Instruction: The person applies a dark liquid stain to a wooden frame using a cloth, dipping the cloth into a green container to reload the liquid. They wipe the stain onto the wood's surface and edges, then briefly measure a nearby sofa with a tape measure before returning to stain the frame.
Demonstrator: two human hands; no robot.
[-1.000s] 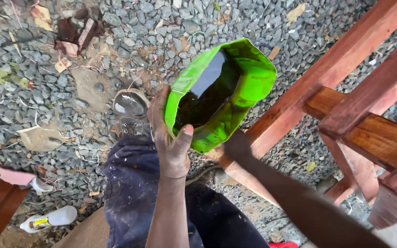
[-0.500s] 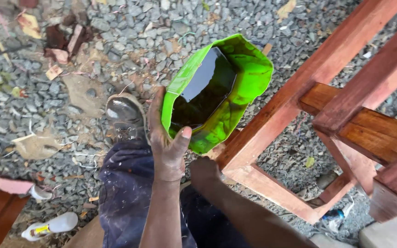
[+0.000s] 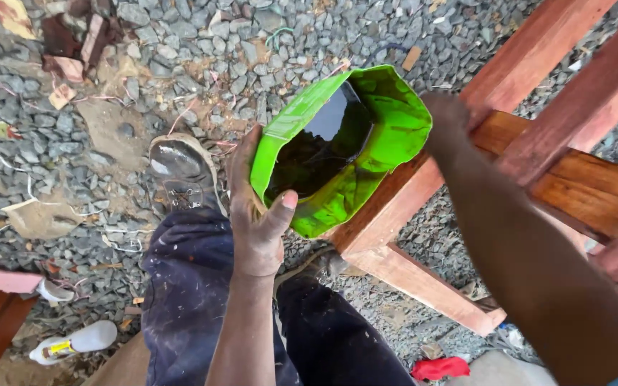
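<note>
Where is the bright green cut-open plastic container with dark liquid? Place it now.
In the head view, the bright green plastic container sits at centre, gripped at its lower left rim by the left hand, beside the reddish wooden frame and above the gravel ground.

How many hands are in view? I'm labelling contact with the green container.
2. The left hand grips the green container at its lower rim; the right hand is on the wooden frame beside it, blurred.

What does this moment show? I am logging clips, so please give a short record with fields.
Left hand: grips the green container by its side
Container: open top, dark liquid inside
Right hand: blurred, at the red wooden frame, beside the container
Ground: grey gravel, scraps
Also seen: shoe, white bottle, red cloth
</note>
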